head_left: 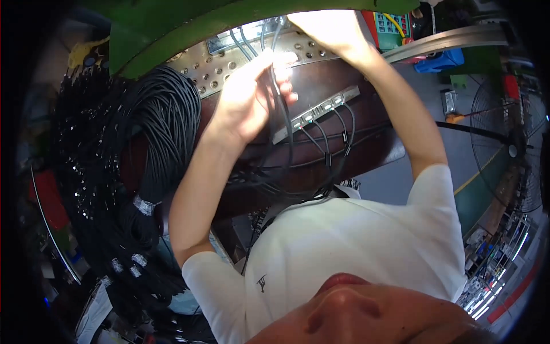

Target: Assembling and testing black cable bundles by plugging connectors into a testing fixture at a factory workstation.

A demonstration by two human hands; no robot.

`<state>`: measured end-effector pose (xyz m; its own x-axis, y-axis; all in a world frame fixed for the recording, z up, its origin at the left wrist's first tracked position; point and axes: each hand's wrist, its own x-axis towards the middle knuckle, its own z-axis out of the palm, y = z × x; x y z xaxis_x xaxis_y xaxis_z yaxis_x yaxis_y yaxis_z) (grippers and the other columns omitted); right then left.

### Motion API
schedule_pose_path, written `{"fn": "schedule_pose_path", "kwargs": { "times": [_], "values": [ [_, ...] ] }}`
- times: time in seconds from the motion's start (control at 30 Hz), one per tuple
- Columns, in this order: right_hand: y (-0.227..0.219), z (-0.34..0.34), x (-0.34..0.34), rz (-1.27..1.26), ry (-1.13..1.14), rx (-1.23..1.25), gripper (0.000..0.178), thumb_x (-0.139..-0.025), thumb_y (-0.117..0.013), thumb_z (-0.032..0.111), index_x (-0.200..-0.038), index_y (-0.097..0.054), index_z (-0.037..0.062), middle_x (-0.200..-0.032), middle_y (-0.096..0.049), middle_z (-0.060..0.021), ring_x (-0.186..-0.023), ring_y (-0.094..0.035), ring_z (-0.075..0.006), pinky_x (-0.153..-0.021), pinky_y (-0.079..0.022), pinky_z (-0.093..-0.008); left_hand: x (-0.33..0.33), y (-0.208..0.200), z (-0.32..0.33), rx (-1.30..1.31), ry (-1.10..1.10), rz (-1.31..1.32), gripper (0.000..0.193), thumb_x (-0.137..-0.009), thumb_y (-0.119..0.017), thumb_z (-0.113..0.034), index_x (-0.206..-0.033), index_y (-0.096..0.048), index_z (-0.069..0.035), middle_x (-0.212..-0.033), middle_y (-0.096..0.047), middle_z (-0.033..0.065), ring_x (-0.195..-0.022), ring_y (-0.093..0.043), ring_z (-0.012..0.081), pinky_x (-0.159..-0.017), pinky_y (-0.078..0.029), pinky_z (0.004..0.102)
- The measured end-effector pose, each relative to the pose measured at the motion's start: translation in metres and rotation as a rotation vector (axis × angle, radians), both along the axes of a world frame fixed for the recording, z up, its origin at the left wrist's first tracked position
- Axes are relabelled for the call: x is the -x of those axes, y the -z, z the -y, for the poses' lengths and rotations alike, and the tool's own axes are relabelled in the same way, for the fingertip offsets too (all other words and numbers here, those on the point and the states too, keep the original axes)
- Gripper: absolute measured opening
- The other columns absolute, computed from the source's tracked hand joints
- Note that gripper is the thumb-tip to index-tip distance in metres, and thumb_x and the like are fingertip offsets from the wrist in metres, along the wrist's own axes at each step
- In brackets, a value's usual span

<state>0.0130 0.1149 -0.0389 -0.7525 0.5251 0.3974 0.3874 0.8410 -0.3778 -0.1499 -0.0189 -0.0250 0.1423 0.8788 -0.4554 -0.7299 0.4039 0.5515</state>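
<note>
My left hand (245, 97) is closed around a few thin black cables (279, 106), which run up past the fingers and hang down below the palm. Above it, the cable ends reach a shiny block (223, 41) on a perforated metal plate (215, 66). My right hand (332, 31) reaches to the same spot from the right; strong glare and the green edge hide its fingers. Below both hands a silver port strip (318, 113) lies tilted on the dark red-brown table (366, 150), with several cable plugs in it.
A thick coil of black cable (172, 109) hangs at the left beside many bundled cable ends (86, 178). A green machine edge (172, 28) crosses the top. To the right are a metal rail (452, 39), a blue bin (440, 61) and a fan (504, 143).
</note>
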Motion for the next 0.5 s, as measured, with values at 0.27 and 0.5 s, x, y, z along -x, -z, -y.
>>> {"fn": "schedule_pose_path", "kwargs": {
  "times": [0.27,0.5],
  "values": [
    [0.018,0.019,0.006,0.043,-0.015,-0.057,0.028,-0.089,-0.055,0.029,-0.109,-0.065,0.0125,-0.104,-0.064,-0.0093,-0.087,-0.063,-0.0270,-0.076,-0.050,-0.0358,0.032,-0.033,0.088,-0.071,-0.137,0.014,0.035,-0.099,-0.039,-0.025,-0.066,-0.037,-0.013,-0.046,-0.028,-0.0033,-0.038,-0.025,0.0079,-0.035,-0.024,0.0222],
    [0.011,0.051,-0.027,-0.020,-0.050,-0.196,0.042,-0.080,-0.067,0.031,-0.115,-0.058,0.0094,-0.107,-0.059,-0.0083,-0.096,-0.058,-0.0292,-0.087,-0.046,-0.0376,0.179,-0.050,0.142,0.215,-0.562,-1.073,0.061,-0.101,-0.025,-0.044,-0.099,-0.062,0.005,-0.071,-0.064,0.0109,-0.057,-0.058,0.0139,-0.054,-0.046,0.0207]
  ]
}}
